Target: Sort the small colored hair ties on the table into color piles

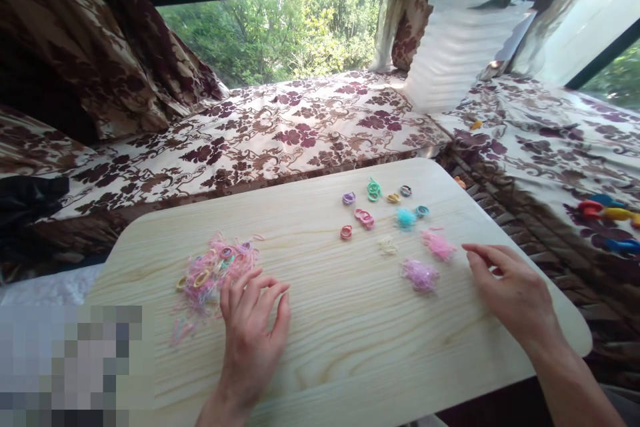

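Plainly laid out, small bands lie before us on a pale wooden bench (325,360). At our left is a mixed heap (217,270), mostly pink, with yellow, green and purple rings among the thin strands and a few loose bits straying toward us. At our right, well apart from it, stand small single-colour groups: purple rings (349,198), green rings (373,191), yellow rings (393,198) and dark rings (405,191) along the far side; pink rings (365,218), red rings (346,232), blue rings (422,211) and a turquoise tuft (405,218) closer in; then white (387,247), pink (438,244) and lilac (420,275) tufts nearest us. Our left hand (255,320) is palm down, fingers loosely spread over the heap's near right edge, with nothing seen in its grip; whether its fingertips touch the bands, we cannot tell. Our right hand (510,290) is just beside the pink tuft, thumb and forefinger almost meeting; we cannot tell whether a fine band sits between them. For handling such pieces well, we judge a light fingertip pinch best, spreading the heap thin so tangled strands separate, and keeping our wrists high so no sleeve or palm sweeps the groups together.
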### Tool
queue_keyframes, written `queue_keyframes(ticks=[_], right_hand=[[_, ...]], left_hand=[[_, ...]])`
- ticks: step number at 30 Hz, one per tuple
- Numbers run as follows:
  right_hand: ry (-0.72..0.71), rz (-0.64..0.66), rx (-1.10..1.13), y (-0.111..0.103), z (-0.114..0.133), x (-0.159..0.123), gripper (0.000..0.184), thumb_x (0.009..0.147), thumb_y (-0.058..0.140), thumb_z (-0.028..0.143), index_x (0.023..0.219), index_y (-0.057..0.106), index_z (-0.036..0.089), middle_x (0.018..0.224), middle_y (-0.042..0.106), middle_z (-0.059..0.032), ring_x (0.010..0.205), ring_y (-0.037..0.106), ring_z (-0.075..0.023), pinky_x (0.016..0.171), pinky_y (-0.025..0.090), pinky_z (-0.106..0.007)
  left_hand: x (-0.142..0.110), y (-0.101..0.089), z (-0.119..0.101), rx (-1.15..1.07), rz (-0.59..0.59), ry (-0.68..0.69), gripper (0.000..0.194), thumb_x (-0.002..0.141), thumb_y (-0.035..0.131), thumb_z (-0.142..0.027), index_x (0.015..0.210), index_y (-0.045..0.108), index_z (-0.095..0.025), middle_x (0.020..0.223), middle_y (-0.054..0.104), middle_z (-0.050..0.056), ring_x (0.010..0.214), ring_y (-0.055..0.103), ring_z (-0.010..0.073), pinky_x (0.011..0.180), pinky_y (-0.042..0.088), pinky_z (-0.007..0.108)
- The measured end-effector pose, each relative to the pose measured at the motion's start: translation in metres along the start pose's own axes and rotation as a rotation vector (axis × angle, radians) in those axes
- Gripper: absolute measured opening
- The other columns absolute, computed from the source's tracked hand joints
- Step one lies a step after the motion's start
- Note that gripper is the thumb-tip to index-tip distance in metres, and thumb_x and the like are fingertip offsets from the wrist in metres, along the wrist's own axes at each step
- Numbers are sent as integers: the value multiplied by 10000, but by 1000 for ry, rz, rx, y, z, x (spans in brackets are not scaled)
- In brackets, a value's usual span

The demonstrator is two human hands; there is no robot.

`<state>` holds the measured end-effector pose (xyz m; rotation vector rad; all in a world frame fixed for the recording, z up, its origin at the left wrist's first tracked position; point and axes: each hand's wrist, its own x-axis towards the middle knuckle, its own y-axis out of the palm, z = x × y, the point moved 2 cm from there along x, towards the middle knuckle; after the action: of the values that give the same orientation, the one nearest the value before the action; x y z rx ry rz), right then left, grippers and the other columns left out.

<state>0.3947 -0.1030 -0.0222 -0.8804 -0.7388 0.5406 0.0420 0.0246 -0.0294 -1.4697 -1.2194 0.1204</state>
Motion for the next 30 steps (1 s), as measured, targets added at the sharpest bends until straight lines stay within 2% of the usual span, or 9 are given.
queue_keyframes(ticks=[4, 7, 13, 19, 23, 26, 30], right_hand=[[-83, 48, -78, 7, -5, 12, 356, 796, 407, 224, 996, 700, 192, 938, 662, -82, 816, 632, -208, 690, 489, -314], [-159, 97, -165, 16, -5, 25, 436, 768, 382, 148, 1070, 695, 186, 956, 649, -95, 829, 626, -215, 688, 488, -321], [-254, 145, -195, 21, 6, 33, 379, 754, 398, 144, 918, 733, 210, 899, 645, -69, 799, 612, -202, 707, 491, -324], [-133, 96, -112, 4, 0, 22, 338, 757, 393, 169, 896, 695, 221, 973, 663, -72, 848, 634, -212, 704, 498, -334], [-50, 162, -124, 1, -4, 15, 265, 766, 426, 280, 808, 684, 236, 935, 679, -73, 784, 648, -233, 644, 495, -359], [-68, 135, -85, -6, 8, 12, 284, 788, 408, 314, 841, 673, 230, 941, 682, -73, 798, 653, -240, 663, 495, -370], [-171, 61, -15, -14, 43, 6, 290, 845, 414, 367, 951, 657, 248, 1023, 673, -69, 829, 648, -239, 672, 487, -360]], left_hand=[[1, -1, -2, -2, -6, 8, 141, 817, 599, -128, 912, 646, -221, 913, 635, 32, 1093, 519, 245, 1054, 300, 542], [0, -2, -2, 2, -4, -2, 139, 821, 594, -130, 914, 648, -218, 913, 635, 35, 1094, 519, 240, 1052, 305, 532], [-4, -3, 0, 8, -1, -20, 138, 821, 586, -134, 897, 655, -226, 906, 642, 31, 1084, 537, 231, 1087, 261, 530], [-4, -2, 2, -6, -2, -35, 139, 811, 584, -144, 884, 663, -232, 900, 648, 28, 1076, 547, 234, 1090, 265, 515], [-2, -2, 1, -23, -4, -24, 142, 808, 592, -137, 890, 658, -232, 900, 646, 28, 1073, 544, 235, 1071, 287, 513], [-1, -3, 1, -24, -5, -29, 142, 812, 591, -136, 895, 655, -231, 900, 642, 28, 1079, 541, 235, 1071, 280, 514], [-2, -7, 3, -6, -10, -64, 136, 825, 575, -139, 896, 655, -224, 890, 643, 28, 1082, 542, 233, 1077, 267, 520]])
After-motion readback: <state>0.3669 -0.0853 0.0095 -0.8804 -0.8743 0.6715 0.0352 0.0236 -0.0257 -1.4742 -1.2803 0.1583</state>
